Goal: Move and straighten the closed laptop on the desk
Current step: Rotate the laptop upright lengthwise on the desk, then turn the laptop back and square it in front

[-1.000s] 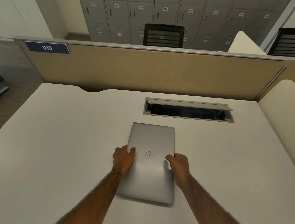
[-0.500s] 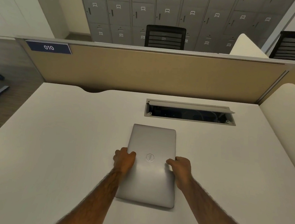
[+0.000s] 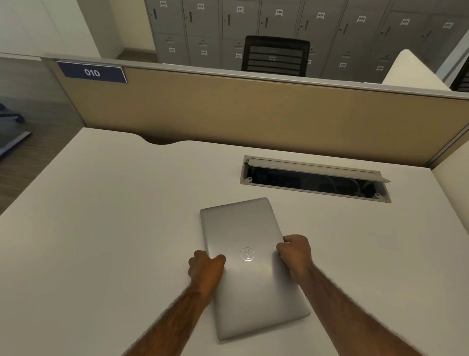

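A closed silver laptop [image 3: 250, 285] lies flat on the white desk [image 3: 106, 224], its long side running away from me and its far end angled to the left. My left hand [image 3: 206, 269] grips the laptop's left edge near the middle, thumb on the lid. On the opposite edge, my right hand [image 3: 296, 255] holds the laptop a little farther from me, fingers curled over the rim. A round logo shows on the lid between the two hands.
An open cable tray [image 3: 316, 180] is set into the desk just beyond the laptop. A tan partition [image 3: 261, 112] with a blue "010" label [image 3: 91, 72] closes the desk's far side. A cream divider [image 3: 468, 190] stands on the right. The desk's left edge drops to the floor.
The laptop has turned counter-clockwise, from straight to slanted with its far end to the left. My right hand pushed forward and my left hand drew back, both still on the edges.
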`<state>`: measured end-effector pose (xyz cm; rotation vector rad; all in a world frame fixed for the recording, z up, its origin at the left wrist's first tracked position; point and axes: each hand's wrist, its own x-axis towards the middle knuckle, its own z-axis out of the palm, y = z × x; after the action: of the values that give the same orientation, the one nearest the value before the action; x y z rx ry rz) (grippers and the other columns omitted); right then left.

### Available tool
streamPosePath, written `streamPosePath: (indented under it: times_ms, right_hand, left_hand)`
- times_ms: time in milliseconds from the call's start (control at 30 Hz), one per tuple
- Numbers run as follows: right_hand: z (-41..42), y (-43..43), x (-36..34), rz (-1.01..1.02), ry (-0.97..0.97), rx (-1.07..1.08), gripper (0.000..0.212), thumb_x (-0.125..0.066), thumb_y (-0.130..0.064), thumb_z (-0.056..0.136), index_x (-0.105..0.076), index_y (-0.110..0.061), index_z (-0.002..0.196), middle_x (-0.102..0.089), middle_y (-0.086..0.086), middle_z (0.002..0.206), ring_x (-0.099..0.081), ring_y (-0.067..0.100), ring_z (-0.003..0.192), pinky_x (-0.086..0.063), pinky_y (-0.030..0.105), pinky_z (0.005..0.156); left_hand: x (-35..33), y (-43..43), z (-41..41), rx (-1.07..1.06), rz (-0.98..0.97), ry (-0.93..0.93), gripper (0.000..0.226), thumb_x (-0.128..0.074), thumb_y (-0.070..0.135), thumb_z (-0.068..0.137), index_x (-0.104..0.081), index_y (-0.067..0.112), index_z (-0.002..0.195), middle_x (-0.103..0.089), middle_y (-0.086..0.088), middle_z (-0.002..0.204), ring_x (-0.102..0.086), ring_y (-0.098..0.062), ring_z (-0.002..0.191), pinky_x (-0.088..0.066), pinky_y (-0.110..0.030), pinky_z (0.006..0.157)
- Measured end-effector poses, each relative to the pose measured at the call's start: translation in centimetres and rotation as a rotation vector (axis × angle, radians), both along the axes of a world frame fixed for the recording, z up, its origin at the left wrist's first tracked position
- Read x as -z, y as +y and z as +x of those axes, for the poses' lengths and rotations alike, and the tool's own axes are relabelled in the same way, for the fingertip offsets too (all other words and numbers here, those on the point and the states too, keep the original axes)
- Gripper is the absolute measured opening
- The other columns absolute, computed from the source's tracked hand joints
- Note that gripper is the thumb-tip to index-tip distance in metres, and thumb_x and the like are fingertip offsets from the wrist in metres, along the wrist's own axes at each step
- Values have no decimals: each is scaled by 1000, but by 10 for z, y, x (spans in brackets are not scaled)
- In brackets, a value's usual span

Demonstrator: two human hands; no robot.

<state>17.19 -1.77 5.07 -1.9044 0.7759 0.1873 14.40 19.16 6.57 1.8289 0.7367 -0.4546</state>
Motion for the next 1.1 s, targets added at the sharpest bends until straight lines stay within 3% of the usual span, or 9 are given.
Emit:
streamPosePath:
  times_ms: [133, 200, 733, 800, 867, 900, 933, 1000, 1100]
  right_hand:
    - [16, 2, -4, -29, 67, -83, 9, -53, 6, 67, -57, 1, 62, -46, 11, 67, -42, 25, 66, -31, 33, 61]
    - [25, 3, -4, -25, 87, -111, 17, -53, 7, 69, -66, 13, 78, -53, 13, 73, -49, 27, 69, -36, 34, 64]
    - [46, 11, -9, -107, 93, -213, 26, -54, 7, 69, -75, 10, 85, -60, 15, 74, -56, 32, 71, -41, 31, 64]
    - [42, 10, -10, -98, 82, -202, 21, -54, 6, 68, -70, 12, 79, -54, 15, 72, -49, 29, 70, -36, 32, 64]
    - [33, 6, -12, -77, 48, -184, 12, -56, 1, 71, -67, 0, 67, -54, 10, 69, -49, 28, 74, -36, 31, 64]
    - [27, 3, -12, -65, 26, -170, 16, -59, -2, 77, -74, -8, 75, -64, 8, 77, -57, 30, 82, -43, 31, 69]
    - [19, 0, -13, -69, 11, -148, 23, -62, -5, 83, -79, -9, 97, -73, 9, 97, -65, 32, 99, -48, 32, 82]
    - [-3, -9, -14, -155, -5, -78, 38, -64, -11, 90, -73, -4, 127, -71, 14, 130, -65, 32, 123, -47, 32, 101]
    - [-48, -18, -15, -299, -49, 70, 35, -65, -10, 90, -74, -2, 124, -69, 26, 126, -64, 40, 120, -47, 38, 102]
  left_hand:
    - [3, -4, -9, -83, -23, 13, 49, -61, 19, 83, -48, 2, 127, -47, -14, 131, -51, -36, 121, -46, -49, 104]
    - [3, -7, -15, -112, -17, 9, 48, -61, 17, 84, -47, 2, 127, -46, -16, 132, -51, -37, 121, -46, -48, 104]
    - [12, -19, -26, -165, 64, 1, 38, -44, 5, 92, -44, -4, 130, -44, -22, 138, -47, -42, 125, -41, -48, 108]
    - [12, -18, -26, -158, 67, 6, 39, -47, 9, 93, -44, -4, 129, -44, -22, 138, -47, -42, 125, -41, -47, 108]
    - [12, -16, -23, -152, 62, 3, 41, -50, 12, 92, -44, -3, 130, -43, -21, 138, -48, -41, 124, -42, -44, 107]
    - [11, -15, -19, -150, 65, -2, 43, -52, 13, 92, -43, -3, 131, -42, -20, 139, -49, -42, 124, -42, -43, 105]
    - [9, -12, -14, -150, 79, -12, 45, -53, 14, 91, -42, -2, 132, -41, -20, 139, -49, -42, 124, -42, -43, 104]
    - [5, -3, 2, -131, 162, -47, 54, -55, 16, 90, -38, -2, 138, -39, -22, 141, -46, -44, 127, -41, -46, 105]
    - [-1, 13, 29, 13, 399, -151, 71, -55, 20, 90, -27, -1, 151, -30, -22, 154, -34, -41, 139, -29, -46, 116]
